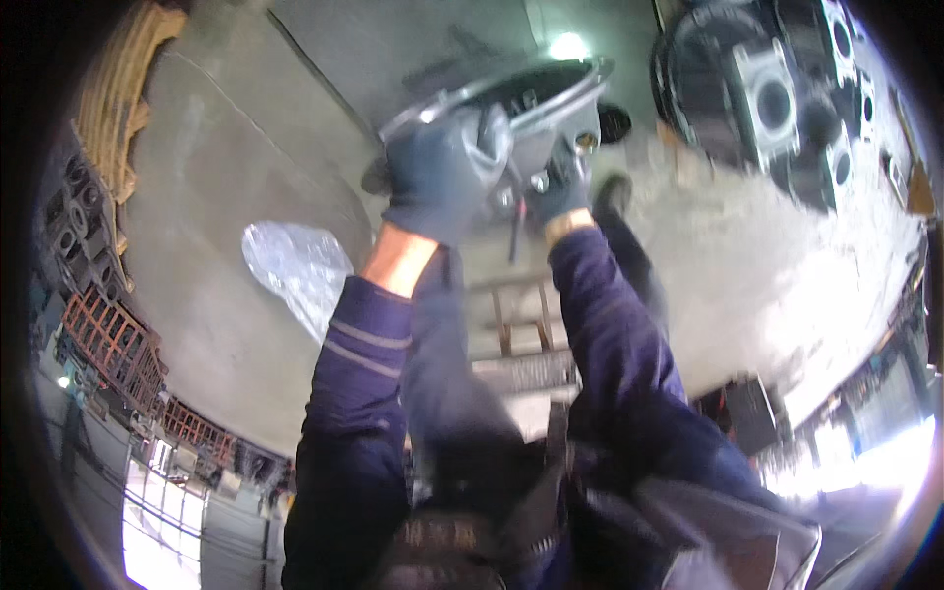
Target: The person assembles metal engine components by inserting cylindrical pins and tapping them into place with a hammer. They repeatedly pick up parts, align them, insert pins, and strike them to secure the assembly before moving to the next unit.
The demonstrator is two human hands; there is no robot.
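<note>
Both my hands wear dark gloves and work at a wide round basin (580, 81) with a bright metal rim. My left hand (430, 177) is closed at the basin's near left side, its fingers around a smooth grey metal part (492, 138). Motion blurs that part. My right hand (562, 182) is closed close by, below the basin's near side. What it pinches is small and hidden by the fingers. Between my hands hangs a thin dark rod-like piece (516, 221) with a reddish spot near its top; what holds it is unclear.
Grey metal castings with round holes (770, 103) stand at the right beside a large black round tub (683, 93). A clear plastic bag (295, 264) lies on the concrete floor at the left. Beyond it are corrugated brown sheets (116, 98) and more castings (81, 211). A metal frame (521, 315) sits below my hands.
</note>
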